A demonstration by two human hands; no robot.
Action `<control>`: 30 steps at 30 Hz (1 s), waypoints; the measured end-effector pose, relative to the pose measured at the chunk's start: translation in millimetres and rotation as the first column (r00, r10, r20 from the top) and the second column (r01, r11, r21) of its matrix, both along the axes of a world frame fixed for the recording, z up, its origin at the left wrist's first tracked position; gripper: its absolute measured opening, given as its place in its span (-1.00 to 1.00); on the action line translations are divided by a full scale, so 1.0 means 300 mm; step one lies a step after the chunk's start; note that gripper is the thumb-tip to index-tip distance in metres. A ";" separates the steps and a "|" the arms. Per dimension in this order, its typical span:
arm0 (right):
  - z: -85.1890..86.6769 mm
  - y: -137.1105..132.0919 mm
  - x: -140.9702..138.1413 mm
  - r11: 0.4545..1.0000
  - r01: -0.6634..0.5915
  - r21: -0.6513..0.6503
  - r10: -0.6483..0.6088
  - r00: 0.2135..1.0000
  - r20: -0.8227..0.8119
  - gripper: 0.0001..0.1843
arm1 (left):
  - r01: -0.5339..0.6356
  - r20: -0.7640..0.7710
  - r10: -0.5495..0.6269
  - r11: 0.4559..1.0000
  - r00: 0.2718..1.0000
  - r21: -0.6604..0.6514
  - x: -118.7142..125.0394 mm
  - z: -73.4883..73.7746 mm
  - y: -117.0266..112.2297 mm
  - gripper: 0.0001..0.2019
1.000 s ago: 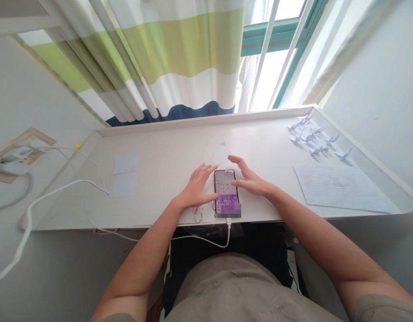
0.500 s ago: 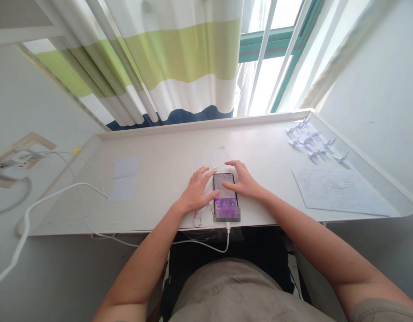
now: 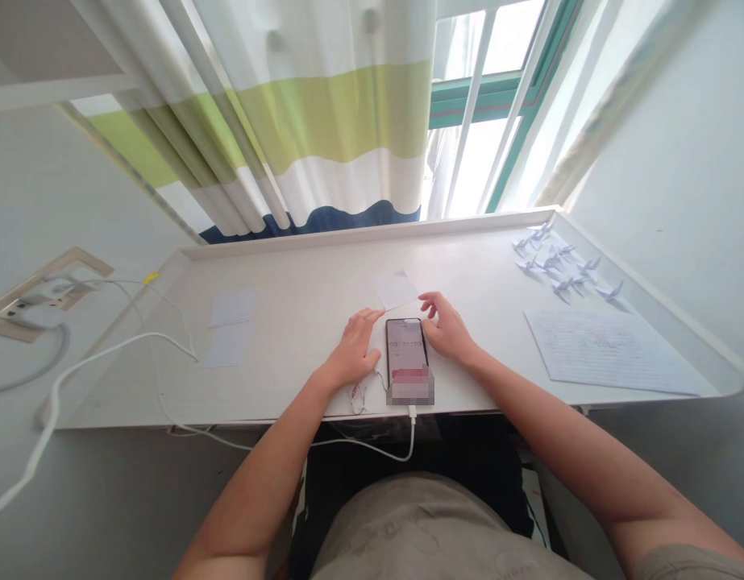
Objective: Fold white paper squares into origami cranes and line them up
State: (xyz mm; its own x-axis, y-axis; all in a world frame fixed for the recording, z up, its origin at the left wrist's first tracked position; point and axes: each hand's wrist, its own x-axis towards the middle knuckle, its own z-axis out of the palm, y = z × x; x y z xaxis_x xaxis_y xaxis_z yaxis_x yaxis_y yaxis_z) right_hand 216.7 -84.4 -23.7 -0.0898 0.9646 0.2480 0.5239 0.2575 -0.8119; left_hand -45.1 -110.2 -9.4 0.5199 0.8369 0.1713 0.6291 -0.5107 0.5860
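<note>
Flat on the white desk near its front edge lies a smartphone (image 3: pixel 406 345), its screen lit with a row of large digits and a reddish bar. A blurred patch covers its lower end. Just left of the phone rests my left hand (image 3: pixel 352 351), open, its fingertips by the near left corner of a small white sheet of paper (image 3: pixel 396 288). My right hand (image 3: pixel 449 329) is on the phone's other side, open with loosely bent fingers close to the sheet's right corner. The thumb sits beside the phone's edge. Neither hand holds anything.
Several folded paper cranes (image 3: pixel 550 258) sit at the back right, behind a stack of written sheets (image 3: pixel 601 350). Small paper pieces (image 3: pixel 230 310) lie at left. A white charging cable (image 3: pixel 396 456) runs from the phone toward the wall socket (image 3: pixel 39 302). A small charm (image 3: pixel 358 397) lies left of the phone.
Both hands have come off the phone; my right thumb has left the screen and moved to its side. The screen switched from a keyboard page to large digits.
</note>
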 end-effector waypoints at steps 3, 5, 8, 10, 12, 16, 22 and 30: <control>0.020 -0.004 0.001 0.999 0.004 -0.043 -0.004 1.000 -0.003 -0.54 | -0.036 -0.004 0.036 0.999 0.999 0.031 0.011 -0.021 0.003 -0.25; 0.027 -0.008 0.001 0.998 -0.038 -0.047 0.036 0.998 -0.047 -0.57 | -0.040 -0.002 0.040 0.997 0.999 0.061 0.016 -0.034 0.001 -0.28; 0.028 -0.009 0.004 0.997 -0.060 -0.051 0.054 0.993 -0.102 -0.60 | -0.072 0.006 0.071 0.992 0.997 0.100 0.015 -0.050 0.014 -0.31; 0.029 0.008 0.012 0.996 -0.047 -0.073 0.039 0.993 -0.114 -0.63 | -0.122 -0.008 0.124 0.987 0.992 0.104 0.012 -0.050 0.048 -0.34; 0.033 0.052 0.023 0.997 -0.020 -0.069 0.015 0.997 -0.073 -0.68 | -0.152 -0.063 0.157 0.985 0.986 0.078 0.015 -0.038 0.109 -0.41; 0.055 0.212 0.034 0.999 -0.005 -0.039 0.011 0.991 0.133 -0.62 | -0.249 -0.212 0.242 0.969 0.947 -0.004 0.057 0.016 0.276 -0.42; 0.028 0.369 0.007 0.999 0.035 -0.003 -0.031 0.924 0.382 -0.63 | -0.364 -0.231 0.360 0.931 0.904 0.028 0.151 0.022 0.439 -0.54; -0.024 0.368 0.026 0.999 -0.002 0.036 -0.010 0.938 0.345 -0.55 | -0.430 0.087 0.429 0.903 0.899 -0.012 0.134 -0.027 0.474 -0.94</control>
